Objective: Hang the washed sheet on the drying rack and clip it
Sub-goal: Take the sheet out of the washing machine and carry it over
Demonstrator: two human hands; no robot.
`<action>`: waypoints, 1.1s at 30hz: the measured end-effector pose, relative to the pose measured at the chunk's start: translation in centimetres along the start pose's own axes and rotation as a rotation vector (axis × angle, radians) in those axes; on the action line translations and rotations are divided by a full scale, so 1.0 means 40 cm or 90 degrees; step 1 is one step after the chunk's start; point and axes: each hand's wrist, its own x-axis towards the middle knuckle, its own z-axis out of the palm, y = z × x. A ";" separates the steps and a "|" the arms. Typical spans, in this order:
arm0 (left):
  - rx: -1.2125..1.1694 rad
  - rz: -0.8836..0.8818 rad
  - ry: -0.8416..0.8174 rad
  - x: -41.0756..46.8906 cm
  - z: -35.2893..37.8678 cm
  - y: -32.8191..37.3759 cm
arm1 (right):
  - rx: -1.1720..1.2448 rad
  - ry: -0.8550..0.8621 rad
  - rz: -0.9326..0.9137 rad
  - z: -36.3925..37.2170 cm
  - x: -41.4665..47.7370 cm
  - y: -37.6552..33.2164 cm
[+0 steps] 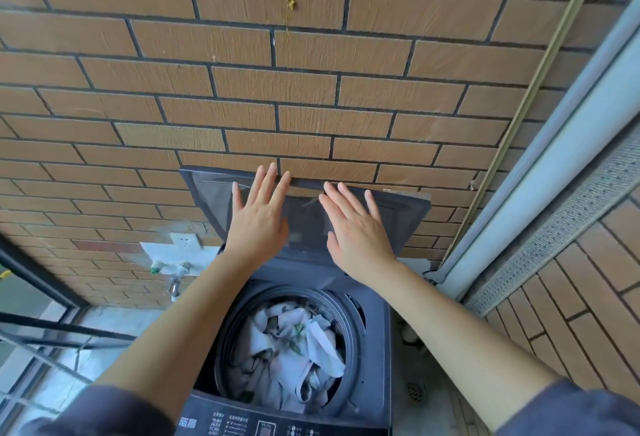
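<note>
Now | my left hand (258, 217) and right hand (356, 231) lie flat, fingers straight, on the raised lid (398, 208), holding nothing | sheet (294, 352) lies crumpled in the drum (346, 314) | I should lean the lid steadily on the wall (277, 89) before reaching in.

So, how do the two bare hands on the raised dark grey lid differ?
The left hand points nearly straight up, fingertips past the top edge of the dark grey lid; the right hand leans left and sits lower, fingertips only reaching that edge. Both lie flat on the lid.
</note>
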 end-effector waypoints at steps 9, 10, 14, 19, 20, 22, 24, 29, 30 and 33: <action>0.004 -0.041 -0.084 0.145 0.016 0.002 | -0.001 -0.037 0.016 -0.002 0.120 0.078; -0.002 -0.046 -0.091 0.156 0.019 0.003 | 0.001 -0.039 0.017 -0.001 0.129 0.083; 0.006 -0.062 -0.118 0.198 0.028 0.009 | 0.006 -0.047 0.014 0.005 0.160 0.108; 0.038 -0.073 -0.139 0.223 0.036 0.014 | -0.011 -0.071 -0.009 0.019 0.175 0.136; 0.036 -0.074 -0.139 0.224 0.037 0.015 | -0.015 -0.072 -0.012 0.021 0.175 0.138; 0.025 -0.075 -0.133 0.219 0.037 0.016 | -0.015 -0.068 -0.014 0.023 0.169 0.136; 0.016 -0.073 -0.117 0.205 0.036 0.016 | -0.017 -0.060 -0.018 0.026 0.160 0.130; 0.023 -0.063 -0.100 0.170 0.032 0.015 | -0.046 -0.048 -0.028 0.028 0.131 0.115; 0.022 -0.063 -0.100 0.163 0.029 0.015 | -0.054 -0.048 -0.028 0.027 0.126 0.112; 0.009 -0.064 -0.093 0.135 0.022 0.018 | -0.056 -0.049 -0.019 0.031 0.098 0.101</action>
